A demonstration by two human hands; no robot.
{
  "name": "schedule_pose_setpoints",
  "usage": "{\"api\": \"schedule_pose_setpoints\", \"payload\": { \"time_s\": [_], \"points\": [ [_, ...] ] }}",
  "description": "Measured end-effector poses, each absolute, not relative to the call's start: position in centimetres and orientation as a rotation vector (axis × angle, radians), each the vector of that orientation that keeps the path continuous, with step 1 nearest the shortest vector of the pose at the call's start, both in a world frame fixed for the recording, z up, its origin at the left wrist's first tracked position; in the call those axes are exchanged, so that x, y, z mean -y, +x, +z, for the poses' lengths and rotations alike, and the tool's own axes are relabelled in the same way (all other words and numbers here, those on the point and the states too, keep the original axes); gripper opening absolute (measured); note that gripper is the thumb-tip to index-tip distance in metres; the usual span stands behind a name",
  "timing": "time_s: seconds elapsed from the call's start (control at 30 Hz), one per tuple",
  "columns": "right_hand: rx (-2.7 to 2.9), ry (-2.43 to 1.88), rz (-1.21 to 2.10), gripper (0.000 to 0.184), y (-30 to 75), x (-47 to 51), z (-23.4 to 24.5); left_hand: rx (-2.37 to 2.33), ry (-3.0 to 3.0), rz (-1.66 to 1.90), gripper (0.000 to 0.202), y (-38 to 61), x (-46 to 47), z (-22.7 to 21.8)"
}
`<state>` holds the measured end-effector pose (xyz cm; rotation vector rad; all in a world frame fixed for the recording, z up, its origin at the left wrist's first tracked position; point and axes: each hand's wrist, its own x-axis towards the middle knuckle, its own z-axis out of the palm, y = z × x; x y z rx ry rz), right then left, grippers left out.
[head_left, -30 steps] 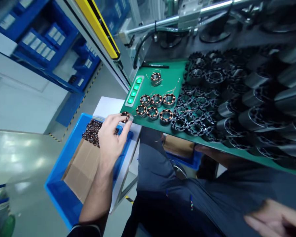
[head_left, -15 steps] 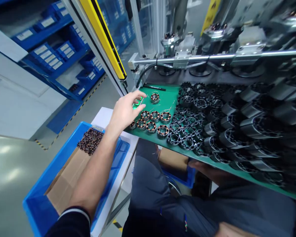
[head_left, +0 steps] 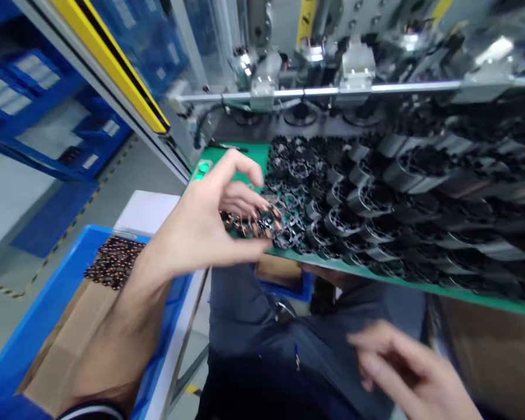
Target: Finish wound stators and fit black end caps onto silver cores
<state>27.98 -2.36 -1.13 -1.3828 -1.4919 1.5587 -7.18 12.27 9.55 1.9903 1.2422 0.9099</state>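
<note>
My left hand (head_left: 210, 216) reaches over the green work surface, its fingers and thumb curved apart around a copper-wound motor stator (head_left: 269, 221) at the front edge. Blur hides whether the fingertips touch it. More copper-wound stators (head_left: 231, 220) sit partly covered behind the hand. My right hand (head_left: 406, 367) hangs over my lap, smeared by motion, fingers loosely bent and apart, with nothing visible in it.
Rows of black stator cores (head_left: 376, 198) crowd the green mat (head_left: 254, 153) to the right. A machine rail (head_left: 315, 91) runs behind them. On the left, a blue bin (head_left: 30, 326) holds cardboard and small copper-and-black parts (head_left: 114, 262). A green-lit button box (head_left: 202, 169) stands beside my left hand.
My left hand has moved right and down, from beside the button box to the front stators. My right hand has come up into view over the lap. The camera view has shifted right.
</note>
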Motion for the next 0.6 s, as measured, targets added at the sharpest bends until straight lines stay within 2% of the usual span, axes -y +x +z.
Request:
{"api": "schedule_pose_setpoints", "payload": {
  "time_s": [0.03,0.1,0.17,0.23,0.33,0.4,0.6],
  "points": [
    [1.329,-1.318,1.592,0.038,27.2,1.7,0.0,-1.118,2.014,0.810,0.061,-5.8,-10.4,9.9],
    [1.112,-1.126,1.787,0.066,25.3,0.5,1.6,-0.958,2.086,0.674,0.053,-3.3,-7.4,10.0],
    [0.965,-1.065,1.956,0.065,23.5,-0.4,2.5,-0.920,2.110,0.658,0.045,-1.7,-5.6,9.3],
    [0.842,-1.056,2.011,0.055,22.4,-0.8,2.8,-0.958,2.064,0.761,0.038,-1.1,-4.7,7.9],
    [0.674,-1.088,2.013,0.057,22.0,-0.9,3.0,-0.950,2.013,0.961,0.031,-1.4,-3.9,5.7],
    [0.601,-1.122,2.026,0.061,22.2,-1.0,3.1,-0.932,2.031,1.039,0.019,-1.7,-3.4,4.9],
    [0.601,-1.189,1.878,0.057,22.2,-1.3,3.0,-0.939,2.196,1.032,0.010,-2.4,-2.5,3.5]
  ]
}}
